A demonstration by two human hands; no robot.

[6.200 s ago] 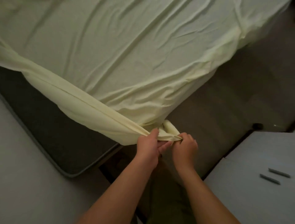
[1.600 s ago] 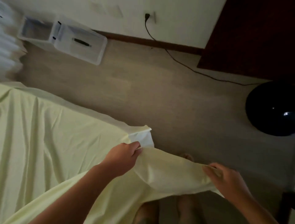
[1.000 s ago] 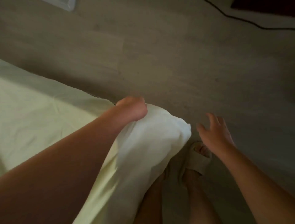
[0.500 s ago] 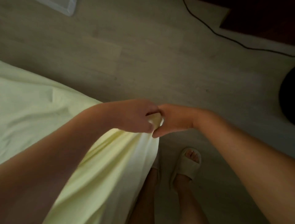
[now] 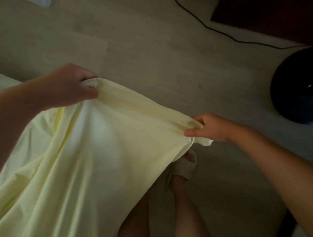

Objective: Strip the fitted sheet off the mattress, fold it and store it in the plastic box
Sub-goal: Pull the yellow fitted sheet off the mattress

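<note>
Fitted sheet (image 5: 94, 160) hangs pale yellow in front of the person's legs, near edge just beside a slipper (image 5: 182, 167). Left hand (image 5: 72, 86) fists one end of the top hem and right hand (image 5: 210, 127) pinches the other, pretty taut. Beyond that is open floor (image 5: 152, 59), with a dark round thing (image 5: 293, 84) on the right. Far left there's only a corner of the plastic box (image 5: 45, 2), so can't tell what's in it.

Pale floor (image 5: 152, 50) carries black cable (image 5: 220, 33), dark round object (image 5: 293, 88)
</note>
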